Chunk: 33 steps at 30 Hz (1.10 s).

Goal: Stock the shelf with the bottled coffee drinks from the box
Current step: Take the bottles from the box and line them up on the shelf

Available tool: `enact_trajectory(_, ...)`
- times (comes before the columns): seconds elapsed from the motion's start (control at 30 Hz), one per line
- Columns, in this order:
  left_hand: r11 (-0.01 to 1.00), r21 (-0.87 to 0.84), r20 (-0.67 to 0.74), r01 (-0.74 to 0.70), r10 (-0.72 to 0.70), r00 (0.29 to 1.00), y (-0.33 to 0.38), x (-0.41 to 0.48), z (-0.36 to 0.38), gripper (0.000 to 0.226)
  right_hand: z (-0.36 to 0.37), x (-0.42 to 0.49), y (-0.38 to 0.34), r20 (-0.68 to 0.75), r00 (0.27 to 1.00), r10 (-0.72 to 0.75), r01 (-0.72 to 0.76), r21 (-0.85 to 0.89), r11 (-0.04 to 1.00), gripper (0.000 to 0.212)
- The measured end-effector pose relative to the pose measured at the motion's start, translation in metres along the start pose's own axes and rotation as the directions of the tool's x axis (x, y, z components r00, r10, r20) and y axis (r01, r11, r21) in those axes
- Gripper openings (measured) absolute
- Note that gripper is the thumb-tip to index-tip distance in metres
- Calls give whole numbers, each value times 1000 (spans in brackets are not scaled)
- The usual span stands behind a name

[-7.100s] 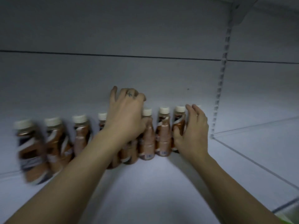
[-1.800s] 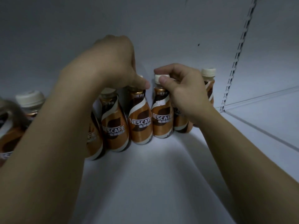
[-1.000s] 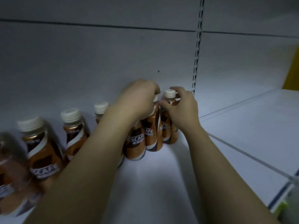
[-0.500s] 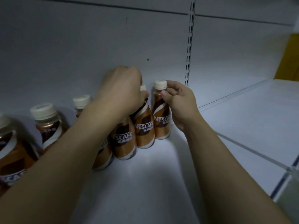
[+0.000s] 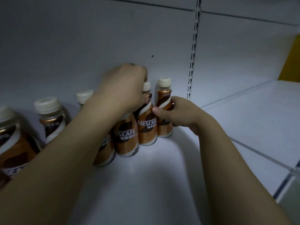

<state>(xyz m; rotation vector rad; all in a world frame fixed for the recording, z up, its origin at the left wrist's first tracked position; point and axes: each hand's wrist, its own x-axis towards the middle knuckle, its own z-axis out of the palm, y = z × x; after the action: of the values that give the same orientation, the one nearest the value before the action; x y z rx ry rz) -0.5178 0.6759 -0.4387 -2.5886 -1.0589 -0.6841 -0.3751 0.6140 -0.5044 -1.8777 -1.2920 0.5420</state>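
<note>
Spanning the whole lower view, the white shelf point(image 5: 146, 192) carries a row of bottled coffee drinks point(image 5: 126, 138) standing upright against its grey back panel point(image 5: 81, 38). A slotted upright point(image 5: 193, 51) runs down that panel, and it serves as the landmark: the row begins just left of the upright's foot and runs away from it toward the left edge of the view, bottles touching or nearly so, with the ones farthest from the upright blurred. To the right of the upright a second shelf board point(image 5: 251, 119) lies bare, with a yellow panel point(image 5: 290, 62) at its far end.

Both bare forearms reach in from the bottom. The left hand point(image 5: 123, 90) comes down over the bottle tops, two or three bottles left of the upright, fingers curled downward around the necks; how tightly they close is hidden by the back of the hand. The right hand point(image 5: 177, 112) wraps the end bottle point(image 5: 164, 109), the one nearest the upright, thumb across its front at mid-height and fingers curled behind it, closed on the body. Its cream cap point(image 5: 164, 82) stands clear above the hand. The next bottle point(image 5: 146, 127) left shows its NESCAFE label facing outward.
</note>
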Motion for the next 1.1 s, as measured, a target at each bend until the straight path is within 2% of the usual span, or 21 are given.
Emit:
enact_trajectory(0.03, 1000, 10, -8, -1, 1, 1000, 0, 0, 1, 47, 2, -1, -2, 5, 1000, -10, 10, -16, 1000, 48)
enact_trajectory(0.07, 1000, 17, -13, -1, 1, 1000, -1, 0, 1, 47, 4, 0, -3, -1, 1000, -22, 22, -36, 999, 63)
enact_trajectory(0.13, 1000, 18, -15, 7, -6, 1000, 0, -3, 1, 46, 8, 10, 7, -21, 999, -27, 26, -46, 999, 103)
enact_trajectory(0.2, 1000, 8, -4, 14, -14, 1000, 2, -9, 0, 46, 10, 12, 9, -7, 1000, -14, 14, -46, 999, 119)
enact_trajectory(0.27, 1000, -5, 19, 3, -3, 1000, 0, -16, -6, 54, 10, -5, -7, -42, 998, 42, -44, -33, 999, 115)
enact_trajectory(0.33, 1000, 17, 47, 3, -3, 999, -12, -26, -18, 66, 7, -18, -21, -141, 986, 90, -98, -51, 994, 118)
enact_trajectory(0.43, 996, 80, 105, 26, -34, 994, -34, -38, -39, 63, -4, -40, -42, -320, 947, -18, -14, -96, 995, 109)
enact_trajectory(0.53, 997, -10, 201, 74, -71, 977, -43, -43, -47, 50, 6, -52, -45, -307, 951, -47, 11, -119, 993, 105)
enact_trajectory(0.67, 987, -107, 149, 121, -104, 983, -35, -39, -37, 43, 53, -51, -13, -255, 966, 31, -44, -46, 998, 123)
enact_trajectory(0.8, 951, -213, 141, 223, -196, 970, -33, -38, -30, 43, 66, -49, 4, -306, 952, 8, -13, -14, 1000, 121)
enact_trajectory(0.93, 940, -179, 82, 289, -279, 957, -31, -39, -28, 30, 70, -52, 10, -330, 944, -17, 15, -7, 1000, 121)
enact_trajectory(1.1, 948, -152, 31, 278, -277, 960, -23, -46, -19, 30, 72, -55, -2, -373, 925, -69, 30, -108, 994, 124)
